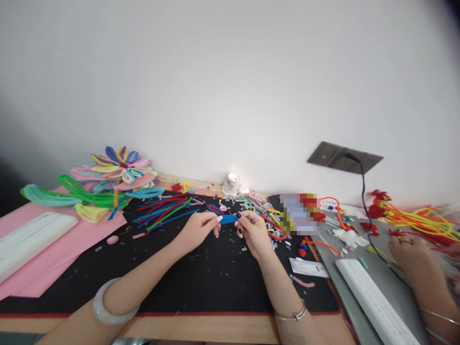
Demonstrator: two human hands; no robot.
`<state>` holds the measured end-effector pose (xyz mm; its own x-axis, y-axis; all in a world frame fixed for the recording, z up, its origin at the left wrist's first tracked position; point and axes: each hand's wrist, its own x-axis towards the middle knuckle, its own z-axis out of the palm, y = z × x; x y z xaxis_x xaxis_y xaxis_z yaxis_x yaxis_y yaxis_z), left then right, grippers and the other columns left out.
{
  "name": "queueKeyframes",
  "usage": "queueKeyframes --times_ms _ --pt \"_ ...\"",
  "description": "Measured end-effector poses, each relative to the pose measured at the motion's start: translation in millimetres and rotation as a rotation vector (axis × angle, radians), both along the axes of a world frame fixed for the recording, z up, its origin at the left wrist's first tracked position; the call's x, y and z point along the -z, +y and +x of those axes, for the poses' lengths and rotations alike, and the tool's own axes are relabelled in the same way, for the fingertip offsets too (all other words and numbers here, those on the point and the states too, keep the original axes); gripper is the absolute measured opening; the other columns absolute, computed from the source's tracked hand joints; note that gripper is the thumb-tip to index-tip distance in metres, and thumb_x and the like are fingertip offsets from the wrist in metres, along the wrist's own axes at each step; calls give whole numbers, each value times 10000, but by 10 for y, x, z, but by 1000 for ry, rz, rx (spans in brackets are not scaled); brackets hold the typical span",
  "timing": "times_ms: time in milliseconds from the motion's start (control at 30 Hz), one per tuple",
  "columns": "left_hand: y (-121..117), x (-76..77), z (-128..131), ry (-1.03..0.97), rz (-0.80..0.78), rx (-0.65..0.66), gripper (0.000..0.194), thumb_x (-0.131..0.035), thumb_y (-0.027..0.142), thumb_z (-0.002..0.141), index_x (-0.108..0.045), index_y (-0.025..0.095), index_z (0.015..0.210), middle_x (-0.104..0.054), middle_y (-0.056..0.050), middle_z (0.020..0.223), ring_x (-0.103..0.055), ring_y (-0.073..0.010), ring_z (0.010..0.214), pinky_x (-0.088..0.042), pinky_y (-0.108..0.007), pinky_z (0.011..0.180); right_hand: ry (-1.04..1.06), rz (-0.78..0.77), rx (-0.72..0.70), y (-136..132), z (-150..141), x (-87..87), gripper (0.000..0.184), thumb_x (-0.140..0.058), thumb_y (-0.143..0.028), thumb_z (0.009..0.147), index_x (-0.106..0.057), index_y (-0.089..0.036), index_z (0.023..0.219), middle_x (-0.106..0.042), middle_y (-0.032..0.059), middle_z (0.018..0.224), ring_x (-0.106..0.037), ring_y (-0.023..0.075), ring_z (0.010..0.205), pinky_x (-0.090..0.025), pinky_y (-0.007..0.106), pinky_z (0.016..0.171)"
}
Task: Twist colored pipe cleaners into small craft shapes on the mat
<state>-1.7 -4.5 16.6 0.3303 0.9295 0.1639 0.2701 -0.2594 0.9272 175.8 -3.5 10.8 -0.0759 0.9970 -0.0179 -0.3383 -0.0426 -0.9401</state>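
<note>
A short bundle of blue pipe cleaner (228,219) stretches level between my two hands, above the black mat (215,282). My left hand (202,227) pinches its left end between thumb and fingers. At the other end, my right hand (254,231) grips it the same way. Just behind my hands lies a red and blue looped pipe cleaner piece (214,209). Loose red, blue and green pipe cleaners (167,211) are spread to the left of my left hand. Many small cut bits (276,235) are scattered to the right of my right hand.
A pipe cleaner flower (124,167) lies on pink paper (89,249) at left, near a white bar (39,239). A paper cup (230,184) stands by the wall. At right are another person's hand (413,256), a black cord (363,201) and a second white bar (373,302).
</note>
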Motion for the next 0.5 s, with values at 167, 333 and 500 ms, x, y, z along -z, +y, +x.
queueKeyframes --times_ms 167,333,500 --pt "0 -33 -38 59 76 -100 396 -399 397 859 -595 158 610 -563 10 557 -436 -98 486 -322 -207 509 -16 -8 15 -12 -13 -13 134 -704 -247 655 -625 -139 663 -587 -7 548 -445 60 416 -371 175 385" --pt "39 20 -38 -94 22 -120 259 -451 356 840 -615 158 876 -597 7 643 -478 -99 489 -383 -208 492 26 -34 15 -35 -28 -27 152 -720 -217 638 -588 -143 632 -644 18 583 -515 69 443 -437 176 440" --pt "53 63 -8 -217 -79 -34 378 -568 271 763 -561 165 1126 -667 -32 843 -609 -150 685 -502 -254 613 48 -42 2 -27 -30 11 152 -725 -212 631 -589 -145 632 -653 20 583 -523 69 447 -448 170 439"
